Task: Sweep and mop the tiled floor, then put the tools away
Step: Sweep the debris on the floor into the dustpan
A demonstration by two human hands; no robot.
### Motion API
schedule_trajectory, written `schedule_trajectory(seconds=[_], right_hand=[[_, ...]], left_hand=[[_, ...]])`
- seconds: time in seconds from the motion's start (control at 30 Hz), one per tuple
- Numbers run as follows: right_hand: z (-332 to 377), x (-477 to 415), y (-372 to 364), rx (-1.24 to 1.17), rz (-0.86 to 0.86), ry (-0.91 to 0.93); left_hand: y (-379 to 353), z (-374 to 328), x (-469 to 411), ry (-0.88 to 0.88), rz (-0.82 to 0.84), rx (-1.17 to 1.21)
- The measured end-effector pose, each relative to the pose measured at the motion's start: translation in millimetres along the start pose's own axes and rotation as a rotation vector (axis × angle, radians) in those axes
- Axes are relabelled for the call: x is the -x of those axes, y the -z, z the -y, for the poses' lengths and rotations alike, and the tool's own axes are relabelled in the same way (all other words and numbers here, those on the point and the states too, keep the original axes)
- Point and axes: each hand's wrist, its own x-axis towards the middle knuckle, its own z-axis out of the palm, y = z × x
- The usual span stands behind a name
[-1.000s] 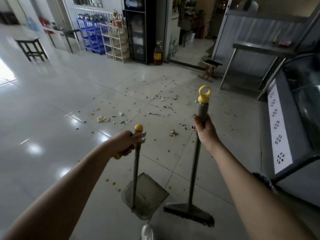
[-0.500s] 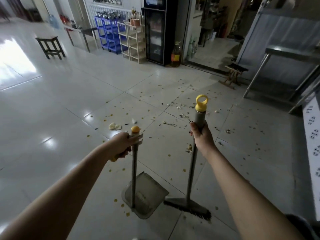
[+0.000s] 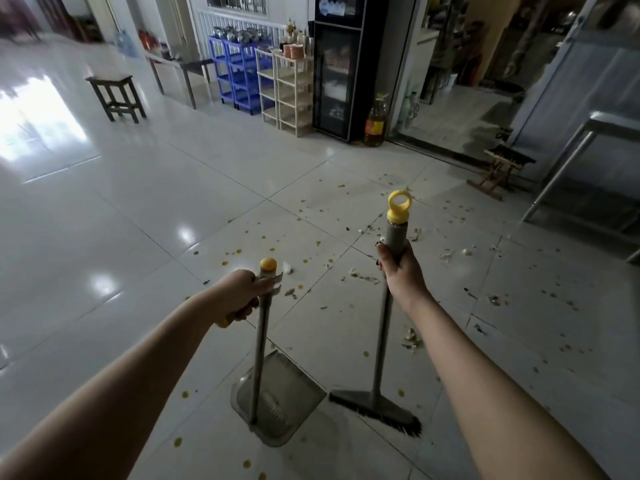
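My left hand (image 3: 239, 294) grips the top of a grey long-handled dustpan (image 3: 277, 403), just below its yellow cap; the pan sits on the tiles in front of me. My right hand (image 3: 401, 271) grips the upright handle of a grey broom (image 3: 379, 407) below its yellow hanging loop. The broom head rests on the floor just right of the pan. Yellow bits and pale scraps of litter (image 3: 363, 276) lie scattered over the glossy tiled floor (image 3: 138, 216) ahead and to the right.
A dark stool (image 3: 116, 95) stands at the far left. Blue and cream racks (image 3: 263, 81), a black glass-door cabinet (image 3: 341, 71) and an oil bottle (image 3: 375, 124) line the back wall. A small folding stool (image 3: 502, 171) and a steel table leg (image 3: 557, 174) stand at right.
The view has swung left and I have stepped forward: the litter patch lies nearer and more to the right. Both hands keep their grips on dustpan and broom.
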Motion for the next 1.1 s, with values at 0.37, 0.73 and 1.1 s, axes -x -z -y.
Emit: schedule_trajectory(seconds=[0.37,0.73,1.1], right_hand=[[27.9,-140.1,-105.4,-0.018,0.173,0.038],[49.3,-299.8,-219.7,0.1,0.448,-0.001],[72.1,-365.9,-333.1,0.228,0.568,-0.033]], left_hand=[[109.0,-10.1,-110.2,0.021,-0.056,-0.026],[218.3,-31.6,-233.1,0.169,-0.019,-0.107],[312.2,3.6,-289.5,0.256,-0.005,-0.09]])
